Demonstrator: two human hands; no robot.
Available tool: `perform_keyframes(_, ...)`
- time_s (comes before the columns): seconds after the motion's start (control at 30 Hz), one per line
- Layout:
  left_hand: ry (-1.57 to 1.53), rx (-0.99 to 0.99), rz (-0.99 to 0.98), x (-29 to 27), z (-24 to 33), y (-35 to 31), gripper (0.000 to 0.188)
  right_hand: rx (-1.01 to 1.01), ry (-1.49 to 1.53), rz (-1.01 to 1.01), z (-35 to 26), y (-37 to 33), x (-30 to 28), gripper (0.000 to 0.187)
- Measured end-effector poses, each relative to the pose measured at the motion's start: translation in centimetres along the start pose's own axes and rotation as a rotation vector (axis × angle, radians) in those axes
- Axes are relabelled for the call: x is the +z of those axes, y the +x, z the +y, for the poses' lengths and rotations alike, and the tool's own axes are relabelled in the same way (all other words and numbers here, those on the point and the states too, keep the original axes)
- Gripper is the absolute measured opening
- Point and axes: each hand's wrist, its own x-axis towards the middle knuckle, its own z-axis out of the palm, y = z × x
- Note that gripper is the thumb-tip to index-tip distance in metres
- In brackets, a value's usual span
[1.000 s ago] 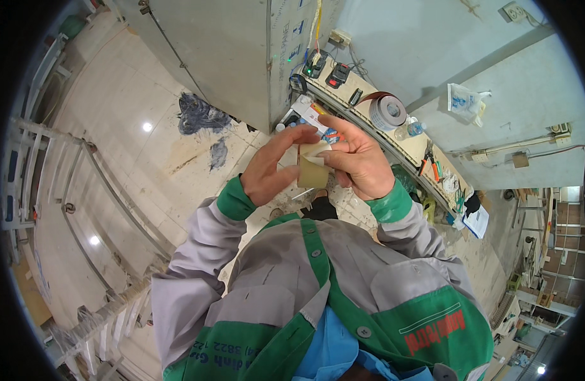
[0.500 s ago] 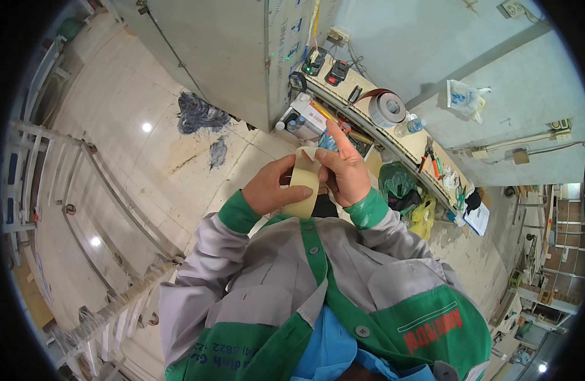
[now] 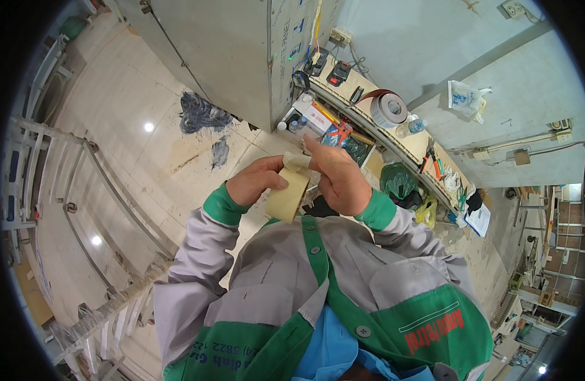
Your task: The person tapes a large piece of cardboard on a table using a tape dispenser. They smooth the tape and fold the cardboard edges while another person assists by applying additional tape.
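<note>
A wide roll of cream masking tape [image 3: 286, 200] is in front of my chest, tilted. My left hand [image 3: 253, 182] is closed on its left side, the thumb lying along the outer face. A short loose end of tape [image 3: 297, 161] lifts away from the top of the roll. My right hand [image 3: 342, 180] is closed at that end, its thumb side against the tape and the back of the hand turned up. The right fingertips are partly hidden behind the hand.
On a narrow bench [image 3: 419, 154] lie a roll of abrasive paper [image 3: 389, 110], a plastic bottle [image 3: 411, 127], pliers [image 3: 429, 154] and black battery packs [image 3: 337, 73]. Below are an open drawer of tools and a green bag [image 3: 398, 181]. A grey panel [image 3: 210, 47] stands ahead; metal frames [image 3: 124, 209] are left.
The roll has shifted a little left and down with my left hand. My right hand has turned over, its raised index finger has come down, and the loose end now stands off the roll.
</note>
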Motion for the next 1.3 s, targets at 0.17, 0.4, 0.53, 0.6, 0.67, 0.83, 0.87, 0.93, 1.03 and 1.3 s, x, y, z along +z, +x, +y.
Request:
perform_keyframes(0.17,-0.146,-0.048,0.088,0.9,-0.5,-0.1,0.048,-0.18,-0.133,0.096,0.4,0.2,0.6,0.077)
perform_keyframes(0.4,-0.386,-0.036,0.023,0.7,-1.6,0.1,0.048,-0.235,-0.286,0.078,1.7,0.5,0.5,0.062)
perform_keyframes(0.53,-0.447,-0.044,0.034,0.0,-1.9,0.2,0.05,-0.249,-0.324,0.091,2.3,0.5,1.0,0.06)
perform_keyframes(0.6,-0.438,0.004,-0.005,-0.4,-2.1,0.0,0.049,-0.223,-0.308,0.05,2.6,0.4,1.2,0.061)
perform_keyframes(0.67,-0.438,0.011,0.008,-0.8,-2.2,-0.4,0.048,-0.176,-0.311,-0.039,2.7,0.5,1.3,0.061)
perform_keyframes(0.83,-0.457,0.001,0.09,-2.2,-3.0,-1.0,0.048,-0.234,-0.287,-0.16,2.6,0.8,1.7,0.057)
perform_keyframes(0.87,-0.415,-0.019,0.065,-2.6,-3.1,-1.2,0.049,-0.231,-0.249,-0.171,2.5,0.7,1.8,0.056)
perform_keyframes(0.93,-0.325,-0.041,0.016,-3.4,-3.4,-1.3,0.052,-0.203,-0.178,-0.192,2.0,0.7,2.0,0.051)
perform_keyframes(1.03,-0.386,-0.105,-0.056,-4.2,-4.3,-0.5,0.065,-0.088,-0.092,-0.214,1.3,0.5,1.7,0.043)
perform_keyframes(1.3,-0.43,-0.335,-0.364,-4.4,-5.0,6.0,0.075,0.225,-0.017,-0.315,2.0,-1.2,-2.1,0.04)
